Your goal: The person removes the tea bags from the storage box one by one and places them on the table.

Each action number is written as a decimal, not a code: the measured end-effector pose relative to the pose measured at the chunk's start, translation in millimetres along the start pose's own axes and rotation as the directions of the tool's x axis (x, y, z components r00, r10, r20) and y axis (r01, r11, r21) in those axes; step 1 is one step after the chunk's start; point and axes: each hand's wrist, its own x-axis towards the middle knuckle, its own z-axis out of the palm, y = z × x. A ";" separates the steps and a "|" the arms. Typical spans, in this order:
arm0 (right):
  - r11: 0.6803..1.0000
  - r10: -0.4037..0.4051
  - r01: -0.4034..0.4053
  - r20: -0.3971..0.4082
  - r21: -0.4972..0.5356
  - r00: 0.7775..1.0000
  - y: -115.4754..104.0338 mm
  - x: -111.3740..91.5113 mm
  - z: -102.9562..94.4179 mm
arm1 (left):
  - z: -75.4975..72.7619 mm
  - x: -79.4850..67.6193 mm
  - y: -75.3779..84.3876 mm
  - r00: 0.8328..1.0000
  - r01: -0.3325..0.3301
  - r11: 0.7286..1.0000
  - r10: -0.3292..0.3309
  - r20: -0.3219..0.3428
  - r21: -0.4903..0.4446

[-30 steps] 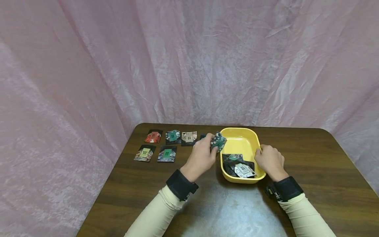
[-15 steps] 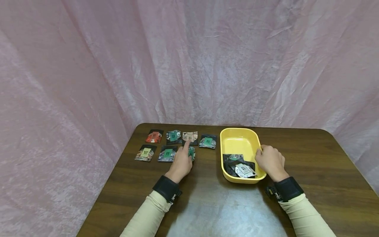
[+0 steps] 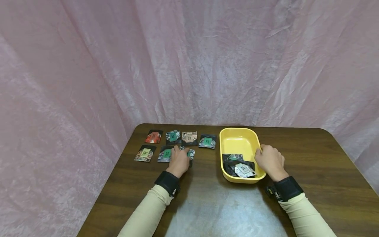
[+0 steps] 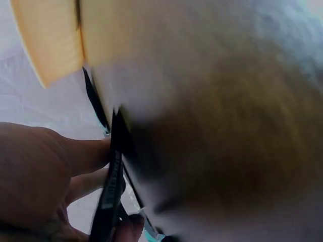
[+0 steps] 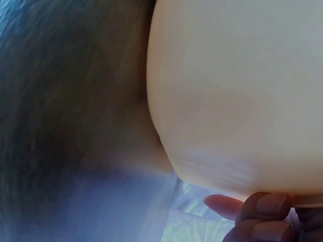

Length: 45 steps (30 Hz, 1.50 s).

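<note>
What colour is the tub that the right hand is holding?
The tub is plain yellow; it shows best in the head view.

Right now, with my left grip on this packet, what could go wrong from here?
The left grip may nudge the green-labelled packet beside it. The pinched packet, seen edge-on in the left wrist view, could perhaps slip. The right grip holds the yellow tray at its rim, so a tug might slide it along the table.

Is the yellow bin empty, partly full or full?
Partly full: packets lie in the near end of the bin, while its far end is bare.
</note>
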 end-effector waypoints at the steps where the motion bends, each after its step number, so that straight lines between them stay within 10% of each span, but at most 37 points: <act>1: 1.000 -0.003 0.003 -0.005 0.000 1.000 0.1 -0.1 -0.1 | 1.2 0.2 0.4 1.000 0.003 1.000 -0.003 -0.003 0.025; 13: 1.000 0.014 -0.014 0.003 -0.003 1.000 1.4 -3.1 0.7 | 8.0 3.1 6.0 0.999 0.031 0.971 -0.037 0.022 0.238; 33: 1.000 0.017 -0.017 0.001 -0.010 1.000 4.4 -4.4 2.3 | 5.0 4.8 10.3 0.998 -0.006 0.971 -0.010 0.062 0.241; 39: 1.000 0.009 -0.009 -0.001 -0.013 1.000 1.0 -1.7 -0.9 | -6.2 -0.3 24.6 0.995 -0.079 0.965 0.090 -0.034 0.250; 45: 1.000 -0.002 0.001 -0.017 -0.024 1.000 -0.7 0.2 -0.5 | -28.2 -17.8 68.2 0.956 -0.251 0.954 0.271 -0.115 0.162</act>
